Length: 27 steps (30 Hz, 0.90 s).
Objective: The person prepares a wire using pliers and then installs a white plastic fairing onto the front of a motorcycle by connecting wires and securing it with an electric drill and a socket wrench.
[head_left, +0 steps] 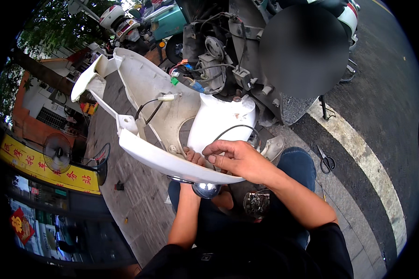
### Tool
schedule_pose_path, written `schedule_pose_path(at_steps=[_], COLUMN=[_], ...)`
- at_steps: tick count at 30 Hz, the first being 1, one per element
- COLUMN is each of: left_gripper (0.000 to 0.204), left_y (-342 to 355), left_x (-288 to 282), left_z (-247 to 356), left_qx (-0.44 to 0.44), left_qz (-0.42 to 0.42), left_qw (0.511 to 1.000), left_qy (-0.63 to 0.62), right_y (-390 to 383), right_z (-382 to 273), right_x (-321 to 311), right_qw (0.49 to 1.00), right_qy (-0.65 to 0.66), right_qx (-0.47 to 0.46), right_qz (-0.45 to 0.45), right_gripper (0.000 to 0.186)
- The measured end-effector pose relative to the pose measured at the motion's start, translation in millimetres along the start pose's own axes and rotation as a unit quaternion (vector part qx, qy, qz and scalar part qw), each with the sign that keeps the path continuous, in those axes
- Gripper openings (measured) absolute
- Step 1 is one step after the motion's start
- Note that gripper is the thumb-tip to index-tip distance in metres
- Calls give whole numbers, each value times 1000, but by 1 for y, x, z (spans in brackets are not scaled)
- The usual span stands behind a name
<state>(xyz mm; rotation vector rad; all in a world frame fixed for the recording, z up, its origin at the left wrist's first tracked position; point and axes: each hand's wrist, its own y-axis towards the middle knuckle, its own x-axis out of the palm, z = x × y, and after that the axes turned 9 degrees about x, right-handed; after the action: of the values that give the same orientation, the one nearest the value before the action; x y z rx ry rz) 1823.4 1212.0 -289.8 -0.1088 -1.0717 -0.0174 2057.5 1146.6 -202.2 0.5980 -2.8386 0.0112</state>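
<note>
A large white scooter body panel [158,151], dirty on its inner side, is tilted in front of me above my knees. My left hand [193,156] reaches from below, its fingers curled round the panel inside the near edge; the palm is hidden. Over that same edge comes my right hand [237,160], fingers bent and thumb slightly apart, with nothing visible between them. A thin black cable [233,128] arcs just beyond it. A round chrome piece [206,189] sits beneath the panel. Inside the panel, black wires end in a pale connector [167,97].
Beyond the panel stands a stripped scooter [219,56] with exposed wiring and coloured connectors [196,86]. Scissors [327,162] lie on the ground to the right, near a white road line [358,149]. A standing fan [58,152] is at the left. A round blurred area covers the upper right.
</note>
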Motion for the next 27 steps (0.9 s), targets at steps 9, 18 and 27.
schedule_pose_path(at_steps=[9, 18, 27], left_gripper=[53, 55, 56], left_y=[7, 20, 4], left_x=[14, 48, 46], left_z=[-4, -22, -11], left_qx=[61, 77, 43], left_qz=[8, 53, 3], left_qw=[986, 994, 995], left_qy=[157, 58, 91], right_y=[27, 18, 32], right_z=[-34, -85, -63], right_x=[-6, -28, -55], right_qw=[997, 994, 998], right_qy=[56, 74, 27], right_qx=[-16, -23, -47], right_qz=[-58, -79, -26], right_gripper=[30, 37, 39])
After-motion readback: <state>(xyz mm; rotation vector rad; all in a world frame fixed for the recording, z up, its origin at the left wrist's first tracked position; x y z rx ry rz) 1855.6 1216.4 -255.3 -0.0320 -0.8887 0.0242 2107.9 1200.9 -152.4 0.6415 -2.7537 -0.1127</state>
